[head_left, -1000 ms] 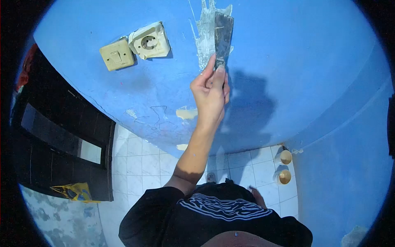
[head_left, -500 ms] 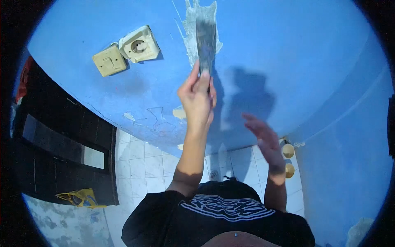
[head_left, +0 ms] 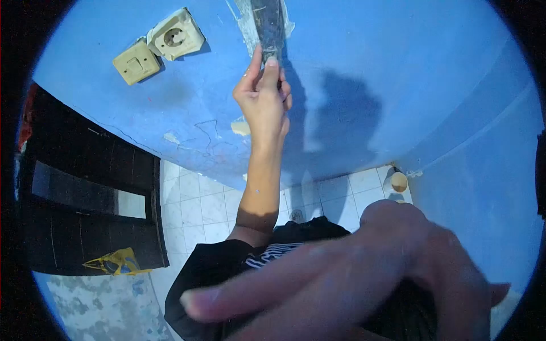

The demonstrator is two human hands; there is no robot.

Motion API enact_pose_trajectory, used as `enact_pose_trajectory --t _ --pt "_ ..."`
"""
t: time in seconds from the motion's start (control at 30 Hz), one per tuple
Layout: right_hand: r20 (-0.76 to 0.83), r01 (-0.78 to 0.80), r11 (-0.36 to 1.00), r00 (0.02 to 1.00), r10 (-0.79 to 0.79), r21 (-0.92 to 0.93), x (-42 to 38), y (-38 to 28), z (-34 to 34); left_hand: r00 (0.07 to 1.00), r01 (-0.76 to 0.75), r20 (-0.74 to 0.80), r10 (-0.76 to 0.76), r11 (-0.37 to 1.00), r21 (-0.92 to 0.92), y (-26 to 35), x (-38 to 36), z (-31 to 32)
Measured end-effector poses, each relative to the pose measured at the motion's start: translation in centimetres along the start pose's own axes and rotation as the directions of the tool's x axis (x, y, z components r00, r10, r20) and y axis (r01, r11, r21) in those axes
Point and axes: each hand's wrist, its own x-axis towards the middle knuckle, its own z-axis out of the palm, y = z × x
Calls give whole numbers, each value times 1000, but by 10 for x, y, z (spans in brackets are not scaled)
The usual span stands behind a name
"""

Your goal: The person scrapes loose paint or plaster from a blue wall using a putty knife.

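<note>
My left hand [head_left: 264, 94] grips a putty knife [head_left: 269, 25], its thumb and fingers closed round the handle end. The wide, dark blade points up along the blue wall [head_left: 387, 51], over a whitish bare patch [head_left: 244, 23] with ragged edges. Whether the blade touches the wall is hard to tell, and its tip is cut off by the top of the view. My right hand [head_left: 364, 267] is very large and close to the camera, slightly blurred. Its fingers stretch out toward the left with nothing in them, and it covers much of my black shirt.
Left of the patch, a loose-looking wall socket [head_left: 175, 37] and a light switch [head_left: 136, 61] stick out from the wall. A dark door [head_left: 91, 199] stands at left, with a yellow bag [head_left: 118, 262] by it. Below lies a white tiled floor [head_left: 202, 204].
My right hand has come up from beside the wall to right in front of the camera. The view has shifted, so the wall, socket and putty knife sit higher; my left hand keeps its grip.
</note>
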Motion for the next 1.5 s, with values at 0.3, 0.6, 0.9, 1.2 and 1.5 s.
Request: enact_pose_trajectory --t 0.3,0.6,0.9,1.2,1.5 --pt "-88 34 999 996 -32 27 -12 3 7 999 -26 28 27 999 -45 4 10 5" --pt "-109 86 994 991 -78 67 -8 8 13 997 67 -24 -68 997 -37 1 -12 -10" --pt "-234 102 994 966 -108 -39 -29 -14 34 999 5 47 -2 997 -72 -3 -5 -5" --pt "-281 135 989 949 -145 -56 -35 -21 46 999 22 33 -20 999 -38 -8 -8 -14" --pt "-289 194 974 931 -221 -118 -35 -33 51 999 34 21 -34 999 -13 -4 -7 -17"
